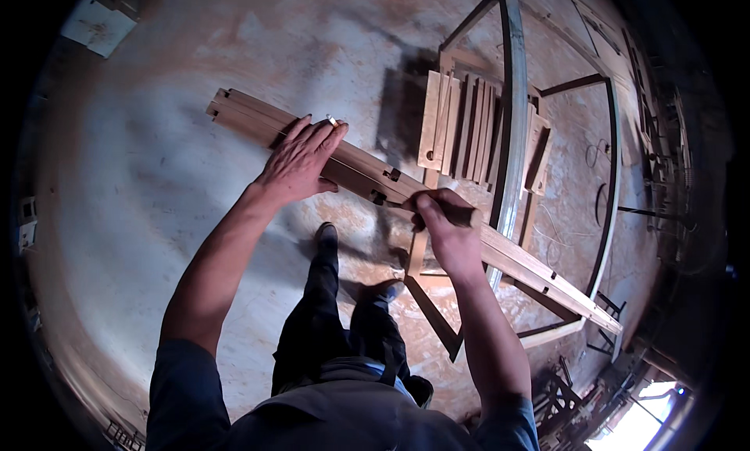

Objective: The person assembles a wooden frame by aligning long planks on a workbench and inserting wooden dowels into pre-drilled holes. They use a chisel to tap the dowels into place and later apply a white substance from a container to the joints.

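Long wooden rails [251,117] with dark mortise slots lie side by side, slanting from the upper left to the lower right, across the top bar of a frame [512,99]. My left hand [297,162] is closed over their left part, thumb on the near side and fingers over the far side. A white cigarette [332,121] sticks up between its fingers. Farther along the rails my right hand [451,232] is closed around a short brown wooden piece [464,215], pressed against the rails. Its fingers hide most of that piece, so its kind does not show.
Beneath the open frame lies a stack of wooden boards [433,123]. Its thin bars and legs stand at my right. My shoes [327,236] are on the dusty floor [156,178]. Timber and clutter [566,396] line the right side, and a pale panel [98,25] lies far left.
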Available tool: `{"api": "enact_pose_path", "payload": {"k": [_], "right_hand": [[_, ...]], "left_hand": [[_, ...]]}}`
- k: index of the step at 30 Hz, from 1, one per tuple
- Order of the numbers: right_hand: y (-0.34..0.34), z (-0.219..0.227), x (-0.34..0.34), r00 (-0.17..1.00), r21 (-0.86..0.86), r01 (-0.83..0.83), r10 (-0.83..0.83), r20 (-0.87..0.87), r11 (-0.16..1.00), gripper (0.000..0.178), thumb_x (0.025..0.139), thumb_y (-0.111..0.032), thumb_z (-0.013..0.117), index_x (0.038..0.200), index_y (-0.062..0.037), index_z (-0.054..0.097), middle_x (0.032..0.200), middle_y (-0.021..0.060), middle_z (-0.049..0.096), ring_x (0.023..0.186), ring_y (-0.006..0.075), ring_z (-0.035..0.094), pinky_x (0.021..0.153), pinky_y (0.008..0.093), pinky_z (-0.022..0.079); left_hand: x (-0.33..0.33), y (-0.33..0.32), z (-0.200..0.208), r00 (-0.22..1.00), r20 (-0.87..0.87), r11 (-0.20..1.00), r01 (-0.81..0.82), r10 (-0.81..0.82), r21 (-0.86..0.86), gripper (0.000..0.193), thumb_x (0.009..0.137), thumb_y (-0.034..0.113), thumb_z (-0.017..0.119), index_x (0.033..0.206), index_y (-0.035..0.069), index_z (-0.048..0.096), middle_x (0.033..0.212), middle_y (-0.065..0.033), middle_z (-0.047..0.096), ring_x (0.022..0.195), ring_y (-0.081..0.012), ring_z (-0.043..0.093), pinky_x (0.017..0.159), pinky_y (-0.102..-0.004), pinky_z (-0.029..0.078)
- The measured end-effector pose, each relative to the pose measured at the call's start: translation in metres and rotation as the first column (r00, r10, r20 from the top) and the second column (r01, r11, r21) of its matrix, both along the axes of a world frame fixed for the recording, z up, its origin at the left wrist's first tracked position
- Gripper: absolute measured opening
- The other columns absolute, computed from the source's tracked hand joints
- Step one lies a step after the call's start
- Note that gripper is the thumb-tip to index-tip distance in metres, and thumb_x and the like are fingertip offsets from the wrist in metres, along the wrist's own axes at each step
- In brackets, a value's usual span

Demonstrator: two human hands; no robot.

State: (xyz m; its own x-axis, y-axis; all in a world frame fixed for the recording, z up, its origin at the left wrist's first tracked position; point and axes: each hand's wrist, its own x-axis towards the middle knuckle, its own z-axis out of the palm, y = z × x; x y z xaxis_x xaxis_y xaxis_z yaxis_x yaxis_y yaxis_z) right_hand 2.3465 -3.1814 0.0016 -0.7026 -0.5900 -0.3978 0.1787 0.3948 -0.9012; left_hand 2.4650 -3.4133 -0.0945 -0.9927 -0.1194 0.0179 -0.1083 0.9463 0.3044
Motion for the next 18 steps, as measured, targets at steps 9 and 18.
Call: {"api": "enact_pose_path", "payload": {"k": [9,18], "right_hand": [[-0.035,-0.028,-0.006,0.991,0.173,-0.116,0.126,-0.046,0.978,0.025,0.091,-0.025,0.063,0.092,0.0000,0.066,0.065,0.0064,0.060,0.060,0.0106,0.054,0.058,0.0273,0.046],[-0.052,-0.020,-0.015,0.978,0.234,-0.188,0.203,-0.039,0.954,0.023,0.091,-0.023,0.063,0.092,-0.0011,0.068,0.072,0.0040,0.066,0.063,0.0082,0.056,0.060,0.0266,0.046]], "left_hand": [[0.002,-0.015,-0.011,0.989,-0.138,0.998,0.048,-0.044,0.030,0.104,0.054,0.037,0.086,0.138,0.005,0.035,0.124,-0.0121,0.052,0.116,-0.0280,0.049,0.108,-0.0442,0.030],[-0.002,-0.012,-0.008,0.999,-0.038,0.998,0.017,-0.015,0.065,0.099,0.056,0.037,0.086,0.137,0.008,0.037,0.124,-0.0115,0.052,0.120,-0.0261,0.048,0.110,-0.0432,0.028]]}}
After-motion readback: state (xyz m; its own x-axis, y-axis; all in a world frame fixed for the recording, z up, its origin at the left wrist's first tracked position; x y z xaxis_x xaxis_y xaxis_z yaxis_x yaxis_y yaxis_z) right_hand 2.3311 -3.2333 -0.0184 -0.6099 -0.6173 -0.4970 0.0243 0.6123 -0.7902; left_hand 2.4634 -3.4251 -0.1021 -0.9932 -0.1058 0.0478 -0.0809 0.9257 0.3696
